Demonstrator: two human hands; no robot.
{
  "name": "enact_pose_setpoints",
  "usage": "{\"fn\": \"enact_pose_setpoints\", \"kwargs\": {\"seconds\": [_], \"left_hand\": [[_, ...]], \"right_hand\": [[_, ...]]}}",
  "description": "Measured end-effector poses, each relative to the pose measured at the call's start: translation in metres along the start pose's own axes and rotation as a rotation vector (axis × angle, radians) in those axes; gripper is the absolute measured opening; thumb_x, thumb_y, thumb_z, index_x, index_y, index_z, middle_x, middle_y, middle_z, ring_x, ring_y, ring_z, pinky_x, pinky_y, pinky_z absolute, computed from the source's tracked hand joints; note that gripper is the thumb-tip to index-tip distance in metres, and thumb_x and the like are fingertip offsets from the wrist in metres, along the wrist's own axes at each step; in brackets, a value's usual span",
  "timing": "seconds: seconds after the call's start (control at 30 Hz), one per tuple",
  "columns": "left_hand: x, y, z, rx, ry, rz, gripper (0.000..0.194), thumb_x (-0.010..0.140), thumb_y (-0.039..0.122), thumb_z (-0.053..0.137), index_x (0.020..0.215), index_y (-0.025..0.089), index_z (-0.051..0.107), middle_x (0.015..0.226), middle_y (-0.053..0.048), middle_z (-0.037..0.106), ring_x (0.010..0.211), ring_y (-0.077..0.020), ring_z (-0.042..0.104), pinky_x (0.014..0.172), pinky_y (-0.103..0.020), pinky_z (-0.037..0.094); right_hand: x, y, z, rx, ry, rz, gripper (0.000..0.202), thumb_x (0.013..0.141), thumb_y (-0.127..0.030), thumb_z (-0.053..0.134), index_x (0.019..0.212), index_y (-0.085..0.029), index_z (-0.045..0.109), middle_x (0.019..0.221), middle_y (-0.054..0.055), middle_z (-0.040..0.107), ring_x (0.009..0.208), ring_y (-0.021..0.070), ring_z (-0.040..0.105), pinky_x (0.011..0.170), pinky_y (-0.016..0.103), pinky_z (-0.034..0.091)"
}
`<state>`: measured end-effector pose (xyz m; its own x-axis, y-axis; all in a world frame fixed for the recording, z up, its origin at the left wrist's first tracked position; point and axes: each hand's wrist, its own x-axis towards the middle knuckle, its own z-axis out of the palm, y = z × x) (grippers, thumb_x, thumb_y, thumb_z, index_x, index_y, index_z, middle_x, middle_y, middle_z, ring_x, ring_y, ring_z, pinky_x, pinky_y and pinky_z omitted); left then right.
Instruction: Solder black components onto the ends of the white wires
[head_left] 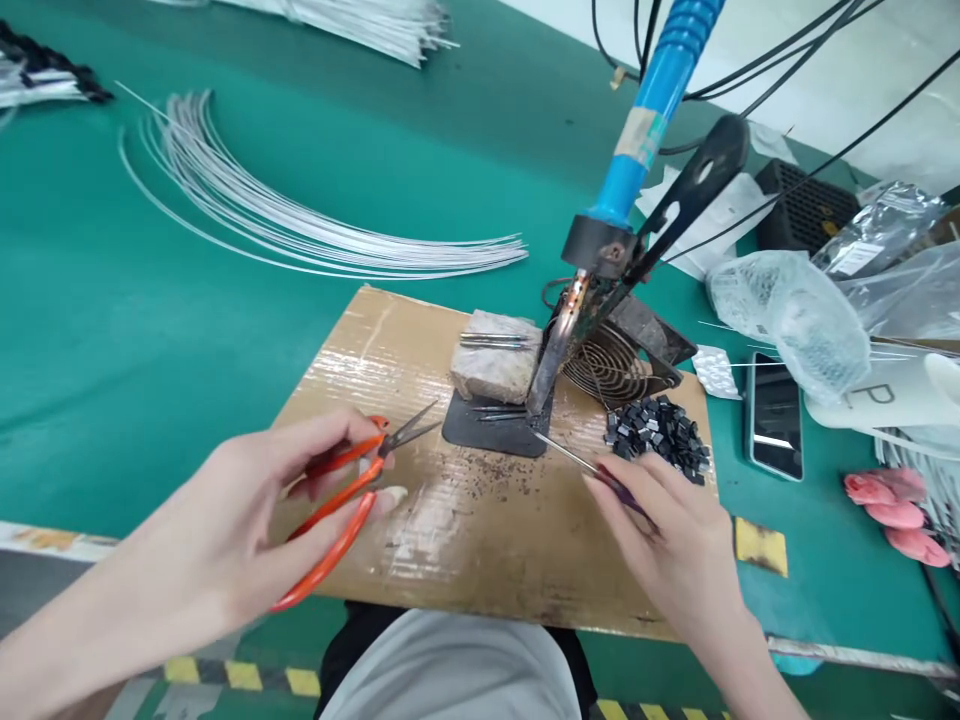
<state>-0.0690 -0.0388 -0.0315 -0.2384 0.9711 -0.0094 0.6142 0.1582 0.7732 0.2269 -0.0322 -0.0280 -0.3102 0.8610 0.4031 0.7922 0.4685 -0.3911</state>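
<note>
My left hand [247,510] is closed around the handles of orange-handled scissors [352,490]; the short pointed blades stand slightly apart in the air, left of a dark pad [495,434]. In my right hand [667,530] I grip a thin pointed metal tool [574,455] with a dark handle. Its exact kind is hard to make out. The tip is at the right edge of the dark pad, just below the tip of a blue-handled soldering iron [622,180]. Thin metal-tipped pieces [495,412] lie on the pad, and more rest on a pale block [491,372] behind it.
The soldering iron leans down in a black stand [694,200]. A brown cardboard sheet [427,560] covers the near table, with black small parts [660,435] piled at right. White wires [337,235] lie behind. Farther right are a phone [775,415], plastic bags [795,310] and a yellow sponge [760,546].
</note>
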Motion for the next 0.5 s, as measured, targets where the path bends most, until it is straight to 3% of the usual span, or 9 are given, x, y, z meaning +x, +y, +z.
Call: {"fn": "enact_pose_setpoints", "kwargs": {"seconds": [0.2,0.37,0.5], "left_hand": [[0.002,0.014,-0.009,-0.01,-0.026,0.045,0.046,0.092,0.062,0.055,0.102,0.021,0.073,0.077,0.0,0.07,0.077,-0.0167,0.067,0.07,-0.025,0.058],[0.011,0.015,-0.021,-0.02,-0.337,0.108,0.03,0.089,0.051,0.061,0.099,0.024,0.067,0.09,-0.002,0.076,0.078,-0.0189,0.069,0.064,-0.027,0.053],[0.017,0.021,-0.025,0.012,-0.421,0.123,0.028,0.091,0.051,0.057,0.097,0.025,0.066,0.093,-0.004,0.076,0.087,-0.0226,0.069,0.061,-0.029,0.049]], "right_hand": [[0.03,0.005,0.026,-0.205,-0.091,-0.158,0.03,0.113,-0.027,0.051,0.105,-0.014,0.077,0.083,0.008,0.074,0.075,0.0221,0.074,0.062,0.03,0.054],[0.031,-0.001,0.012,-0.157,-0.195,-0.132,0.032,0.114,-0.025,0.05,0.099,-0.015,0.077,0.08,0.006,0.07,0.068,0.0204,0.071,0.059,0.03,0.051],[0.024,-0.004,-0.001,-0.025,-0.194,-0.073,0.031,0.112,-0.025,0.054,0.096,-0.014,0.078,0.076,0.004,0.068,0.06,0.0171,0.066,0.055,0.029,0.048]]}}
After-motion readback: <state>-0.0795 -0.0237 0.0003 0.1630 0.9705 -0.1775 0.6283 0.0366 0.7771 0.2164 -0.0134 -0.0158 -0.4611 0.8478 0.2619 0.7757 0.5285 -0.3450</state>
